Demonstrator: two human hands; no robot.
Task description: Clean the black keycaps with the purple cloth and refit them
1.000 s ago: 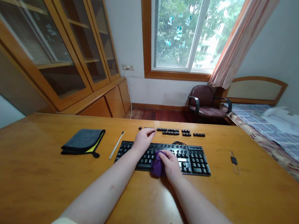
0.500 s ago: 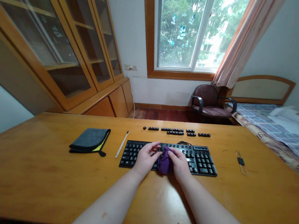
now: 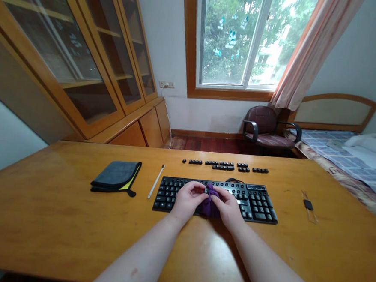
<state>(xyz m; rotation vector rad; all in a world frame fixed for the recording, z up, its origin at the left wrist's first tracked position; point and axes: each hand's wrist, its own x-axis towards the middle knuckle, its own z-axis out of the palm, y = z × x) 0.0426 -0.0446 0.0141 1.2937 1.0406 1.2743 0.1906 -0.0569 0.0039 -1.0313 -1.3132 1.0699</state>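
Above the middle of a black keyboard, my two hands meet. My left hand is closed, its thumb and fingers pinching a small dark keycap. My right hand is closed on a purple cloth, which bunches against the keycap and hangs down over the keyboard's front. The fingers and cloth cover part of the keycap and the keys underneath. Behind the keyboard lie several loose black keycaps in short rows.
Left of the keyboard lie a white toothbrush and a folded grey towel with black edging. On the right is a wire keycap puller with a black grip. Beyond the wooden desk stand a chair and a bed.
My left fingers have closed in on the keycap and the purple cloth now wraps up around it. The whole view has shifted slightly, moving the scene to the right.
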